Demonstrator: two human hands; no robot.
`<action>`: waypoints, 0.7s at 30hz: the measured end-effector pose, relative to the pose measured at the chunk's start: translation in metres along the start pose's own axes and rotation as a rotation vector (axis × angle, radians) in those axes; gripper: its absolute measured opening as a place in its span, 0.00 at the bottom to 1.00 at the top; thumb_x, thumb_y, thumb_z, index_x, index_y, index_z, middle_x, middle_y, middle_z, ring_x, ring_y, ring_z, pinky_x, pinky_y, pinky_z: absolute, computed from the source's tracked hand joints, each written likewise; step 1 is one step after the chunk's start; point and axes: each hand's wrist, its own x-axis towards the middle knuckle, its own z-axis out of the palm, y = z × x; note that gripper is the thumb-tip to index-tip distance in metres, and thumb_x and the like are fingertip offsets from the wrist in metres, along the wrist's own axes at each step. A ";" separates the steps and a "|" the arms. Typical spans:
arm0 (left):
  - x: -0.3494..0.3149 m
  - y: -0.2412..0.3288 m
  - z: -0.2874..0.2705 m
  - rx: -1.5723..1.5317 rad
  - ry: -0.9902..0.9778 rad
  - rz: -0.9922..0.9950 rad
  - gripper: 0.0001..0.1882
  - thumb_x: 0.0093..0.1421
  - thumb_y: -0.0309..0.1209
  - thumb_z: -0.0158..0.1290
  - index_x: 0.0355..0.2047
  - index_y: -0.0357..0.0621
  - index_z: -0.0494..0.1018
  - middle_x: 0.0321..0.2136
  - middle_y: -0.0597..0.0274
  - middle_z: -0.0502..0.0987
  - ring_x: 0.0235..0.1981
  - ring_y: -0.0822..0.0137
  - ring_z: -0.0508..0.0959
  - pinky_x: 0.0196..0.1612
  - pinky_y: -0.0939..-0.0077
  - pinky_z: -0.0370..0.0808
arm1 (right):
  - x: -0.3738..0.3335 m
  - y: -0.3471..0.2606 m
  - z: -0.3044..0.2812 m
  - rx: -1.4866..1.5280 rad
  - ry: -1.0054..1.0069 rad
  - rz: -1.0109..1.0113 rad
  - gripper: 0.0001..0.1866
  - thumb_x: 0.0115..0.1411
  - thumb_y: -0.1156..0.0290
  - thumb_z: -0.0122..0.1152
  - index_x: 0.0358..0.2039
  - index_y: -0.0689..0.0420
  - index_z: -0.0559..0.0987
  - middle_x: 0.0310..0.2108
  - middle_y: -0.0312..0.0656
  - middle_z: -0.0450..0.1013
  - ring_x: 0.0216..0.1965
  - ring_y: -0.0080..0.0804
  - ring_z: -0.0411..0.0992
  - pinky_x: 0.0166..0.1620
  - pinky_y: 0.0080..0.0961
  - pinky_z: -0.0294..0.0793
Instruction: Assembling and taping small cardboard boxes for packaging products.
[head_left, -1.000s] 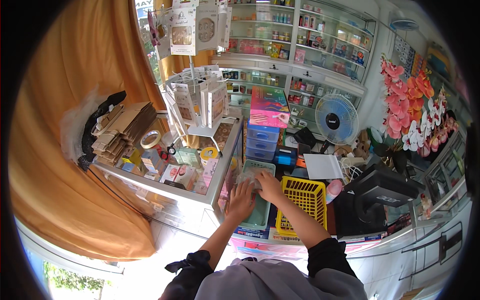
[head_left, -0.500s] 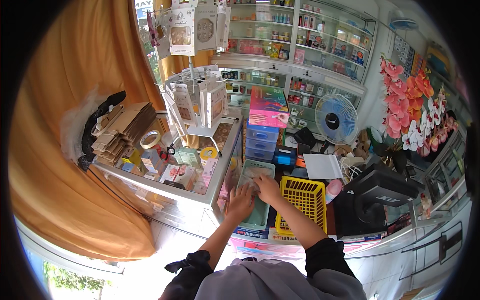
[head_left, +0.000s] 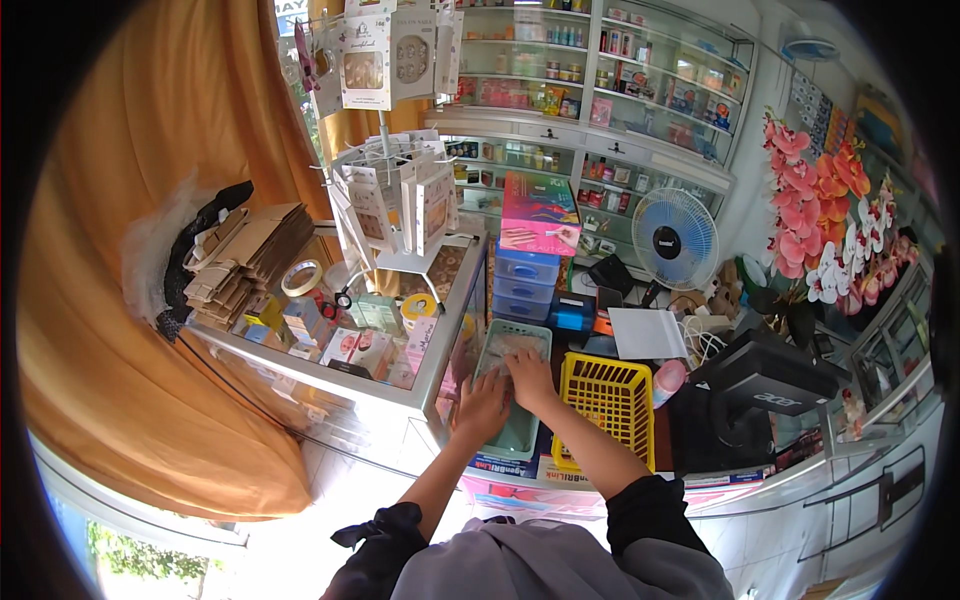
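A long pale green plastic basket (head_left: 516,437) stands on the counter in front of me. Clear, crinkled plastic packets (head_left: 508,345) with pinkish contents lie in its far half. Over the basket's left side is my left hand (head_left: 482,404), its fingers bent and closed; whatever they pinch is too small to name. My right hand (head_left: 530,379) reaches in from the right, fingers curled down onto the plastic packets. The fingertips of both hands are close together and partly hidden. Right beside the green basket sits a yellow slotted basket (head_left: 648,405), touched by neither hand.
Blue drawers (head_left: 524,290) carry a pink box (head_left: 540,222) behind the basket. At left, a glass showcase (head_left: 400,378) bears a display rack (head_left: 392,262) and folded cardboard (head_left: 250,255). A fan (head_left: 676,240), a white sheet (head_left: 648,333) and a black monitor (head_left: 770,375) stand right.
My right hand has drawn slightly back and left, nearer my left hand. The left fingers have shifted a little over the basket. The baskets stay in place.
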 end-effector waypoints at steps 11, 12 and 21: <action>0.001 0.000 0.000 -0.021 -0.025 -0.009 0.29 0.50 0.37 0.53 0.52 0.42 0.64 0.54 0.56 0.64 0.55 0.60 0.65 0.59 0.51 0.56 | -0.004 0.001 -0.005 -0.011 0.129 -0.125 0.13 0.51 0.73 0.55 0.39 0.54 0.74 0.44 0.43 0.66 0.49 0.41 0.63 0.51 0.37 0.63; 0.001 -0.001 0.000 -0.017 -0.014 -0.004 0.29 0.50 0.37 0.54 0.52 0.41 0.64 0.54 0.56 0.65 0.55 0.60 0.65 0.58 0.51 0.56 | -0.004 0.000 -0.005 -0.008 0.088 -0.124 0.13 0.51 0.73 0.55 0.39 0.55 0.74 0.44 0.43 0.66 0.49 0.40 0.63 0.51 0.36 0.63; 0.001 0.001 0.002 0.015 -0.026 -0.003 0.30 0.49 0.38 0.55 0.53 0.42 0.64 0.53 0.57 0.66 0.54 0.61 0.67 0.58 0.52 0.56 | -0.002 -0.005 -0.004 -0.065 -0.024 -0.126 0.13 0.51 0.71 0.54 0.39 0.57 0.74 0.43 0.44 0.66 0.49 0.40 0.64 0.50 0.34 0.66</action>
